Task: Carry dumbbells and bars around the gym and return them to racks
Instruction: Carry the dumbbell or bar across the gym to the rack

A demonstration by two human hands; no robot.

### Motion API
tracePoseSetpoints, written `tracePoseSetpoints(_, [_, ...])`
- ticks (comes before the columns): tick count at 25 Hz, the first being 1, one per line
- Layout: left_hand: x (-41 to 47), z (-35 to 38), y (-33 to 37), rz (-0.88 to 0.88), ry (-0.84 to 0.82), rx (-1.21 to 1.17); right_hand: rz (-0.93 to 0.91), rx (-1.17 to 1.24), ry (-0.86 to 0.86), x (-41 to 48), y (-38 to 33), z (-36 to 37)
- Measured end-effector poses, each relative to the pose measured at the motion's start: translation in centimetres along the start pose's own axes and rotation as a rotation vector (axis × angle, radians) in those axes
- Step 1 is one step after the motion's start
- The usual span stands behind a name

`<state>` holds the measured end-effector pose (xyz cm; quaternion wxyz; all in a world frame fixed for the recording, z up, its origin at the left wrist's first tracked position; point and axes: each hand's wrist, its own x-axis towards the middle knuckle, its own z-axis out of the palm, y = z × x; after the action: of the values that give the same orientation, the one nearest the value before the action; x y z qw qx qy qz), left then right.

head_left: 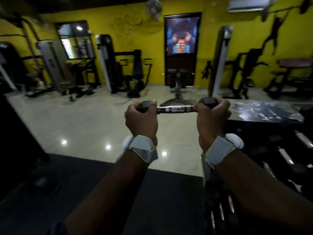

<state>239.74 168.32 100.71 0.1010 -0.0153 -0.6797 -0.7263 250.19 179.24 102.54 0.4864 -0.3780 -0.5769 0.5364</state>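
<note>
1. Head view: carrying a dumbbell (pixel 176 108) level in mid-air above the gym floor (pixel 84 126), chrome handle bare.
2. Gripping its black ends with fingers curled, left hand (pixel 141 119) and right hand (pixel 211 119) on one end each.
3. Not yet racked; probably bound for the dumbbell rack (pixel 254 126) near at the right, already stocked with others.

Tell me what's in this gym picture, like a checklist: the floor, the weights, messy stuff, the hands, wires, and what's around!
Surface: shiny floor, dark mat nearer the camera.
Job's things: one dumbbell held level in the air; more on the rack at right.
Clutter: nothing seen.
Grippers: left hand grips one head, right hand grips the other; wristband on each.
Cables: nothing seen.
Surroundings: yellow wall, weight machines, bench, wall fan.
</note>
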Motion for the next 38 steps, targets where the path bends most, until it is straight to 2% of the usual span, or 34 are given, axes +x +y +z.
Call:
tracePoseSetpoints(7, [4.2, 18.1, -0.6, 0.026, -0.328, -0.086, -0.058, -0.008, 0.365, 14.3, 1.1, -0.1])
tracePoseSetpoints(12, [3.5, 30.1, 0.3, 0.044, -0.613, -0.114, -0.155, 0.014, 0.622, 22.1, 1.7, -3.0])
tracePoseSetpoints(15, [1.9, 36.4, 0.4, -0.021, -0.8, -0.144, -0.206, -0.024, 0.779, 25.4, 2.0, -5.7])
tracePoseSetpoints(17, [0.2, 39.5, -0.1, -0.049, -0.935, -0.17, -0.198, -0.062, 0.853, 26.3, 1.9, -7.9])
tracePoseSetpoints(23, [-4.4, 46.5, 1.3, -0.083, -1.351, -0.251, -0.184, -0.166, 1.238, 26.4, 2.3, -10.6])
tracePoseSetpoints(27, [-7.5, 49.5, 2.0, -0.075, -1.549, -0.262, -0.167, -0.219, 1.412, 26.4, 1.9, -12.4])
tracePoseSetpoints(29, [-8.7, 51.0, 1.9, -0.032, -1.582, -0.239, -0.169, -0.216, 1.439, 27.1, 2.4, -13.2])
tracePoseSetpoints(33, [-11.9, 55.9, 2.1, -0.054, -1.648, -0.263, -0.184, -0.249, 1.46, 31.0, 3.5, -17.0])
tracePoseSetpoints(38, [-16.8, 60.7, 1.5, -0.157, -1.7, -0.243, -0.181, -0.276, 1.484, 35.3, 4.5, -22.3])
